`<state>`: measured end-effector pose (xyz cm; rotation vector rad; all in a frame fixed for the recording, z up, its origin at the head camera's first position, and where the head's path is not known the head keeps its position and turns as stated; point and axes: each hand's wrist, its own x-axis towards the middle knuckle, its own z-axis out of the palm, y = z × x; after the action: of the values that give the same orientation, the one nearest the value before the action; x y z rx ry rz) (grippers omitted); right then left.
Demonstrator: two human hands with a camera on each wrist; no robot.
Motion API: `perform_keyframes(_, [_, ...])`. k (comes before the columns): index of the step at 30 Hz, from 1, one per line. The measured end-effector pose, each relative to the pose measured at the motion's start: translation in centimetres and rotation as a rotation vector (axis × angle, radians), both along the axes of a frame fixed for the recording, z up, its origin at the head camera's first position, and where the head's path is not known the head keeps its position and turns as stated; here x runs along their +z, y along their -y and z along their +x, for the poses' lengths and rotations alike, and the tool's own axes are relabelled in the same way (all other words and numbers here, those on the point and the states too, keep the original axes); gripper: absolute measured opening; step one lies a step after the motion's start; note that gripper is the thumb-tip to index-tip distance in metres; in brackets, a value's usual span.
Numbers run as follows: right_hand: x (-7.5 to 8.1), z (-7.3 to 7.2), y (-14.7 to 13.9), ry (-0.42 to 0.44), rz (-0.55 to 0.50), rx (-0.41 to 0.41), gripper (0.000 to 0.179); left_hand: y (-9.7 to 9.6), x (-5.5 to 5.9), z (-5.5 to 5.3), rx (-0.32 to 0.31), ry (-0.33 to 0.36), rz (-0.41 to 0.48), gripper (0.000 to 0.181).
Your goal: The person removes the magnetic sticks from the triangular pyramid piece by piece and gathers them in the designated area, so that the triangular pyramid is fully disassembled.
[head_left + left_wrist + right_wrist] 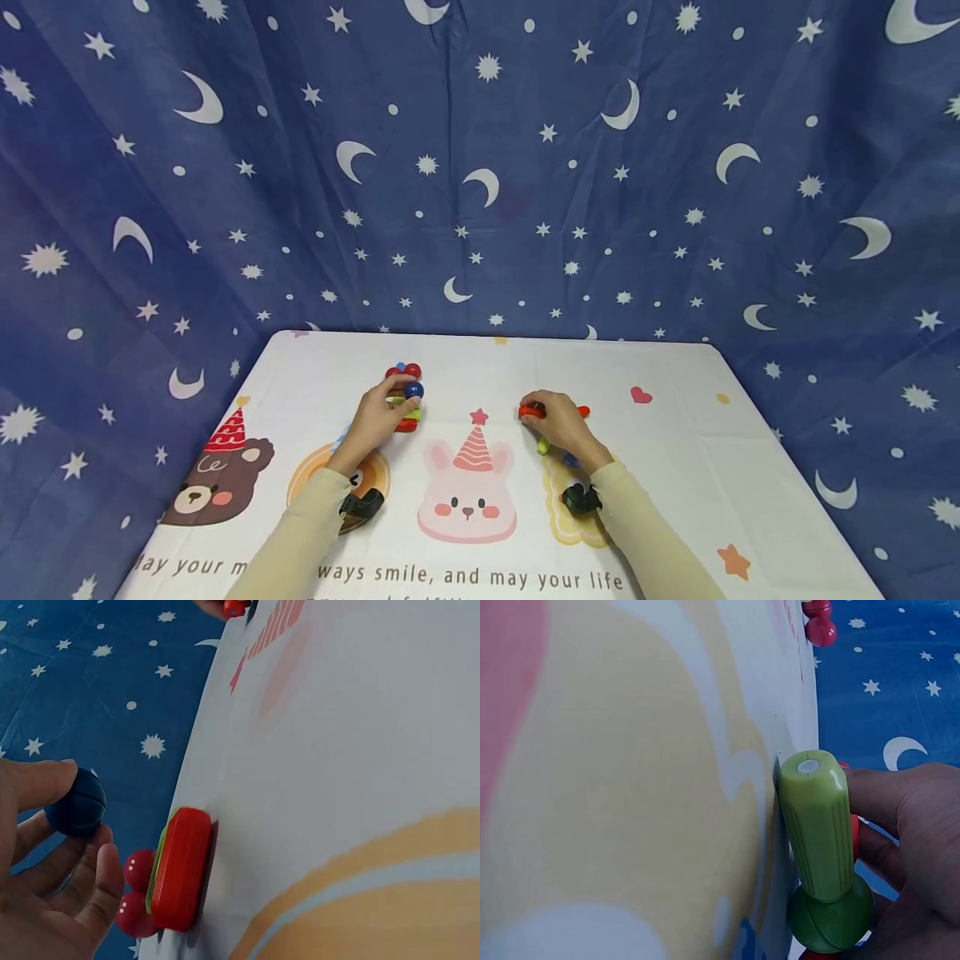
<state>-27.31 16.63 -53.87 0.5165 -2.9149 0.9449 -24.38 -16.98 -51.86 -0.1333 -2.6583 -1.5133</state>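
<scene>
Left hand (378,415) pinches blue ball (78,808), right hand (562,420) red piece (531,412); only right wrist shows green ball (830,916).

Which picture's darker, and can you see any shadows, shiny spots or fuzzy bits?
Head view: brightest, the white printed tablecloth evenly lit; left wrist view: dimmer, dark shadow beside the red ridged plastic bar; right wrist view: also dim, bluish, faint shine near the tip of the light-green ridged plastic stick, the tablecloth's print soft and fuzzy.

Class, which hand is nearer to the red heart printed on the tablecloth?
Right. The right hand grips a red stick somewhat left of the red heart; the left hand is much farther left, pinching a blue ball.
</scene>
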Motion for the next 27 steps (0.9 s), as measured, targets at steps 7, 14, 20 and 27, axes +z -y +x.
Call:
perform_keyframes(7, [0.0,0.1,0.0,0.002,0.0,-0.008,0.021,1.6,0.0,-0.1,0.038,-0.028,0.012,0.042])
perform_keyframes(14, [0.3,-0.1,-0.2,0.006,-0.003,-0.001,0.021,3.1,0.4,-0.5,0.097,-0.017,-0.011,0.042])
perform_keyframes(20, [0.3,-0.2,-0.4,-0.002,-0.004,-0.006,0.022,4.3,0.5,-1.0,0.132,-0.035,0.002,0.042])
perform_keyframes(27, [0.1,0.0,-0.1,0.01,-0.005,0.004,0.024,5.9,-1.0,-1.1,0.208,0.022,0.012,0.042])
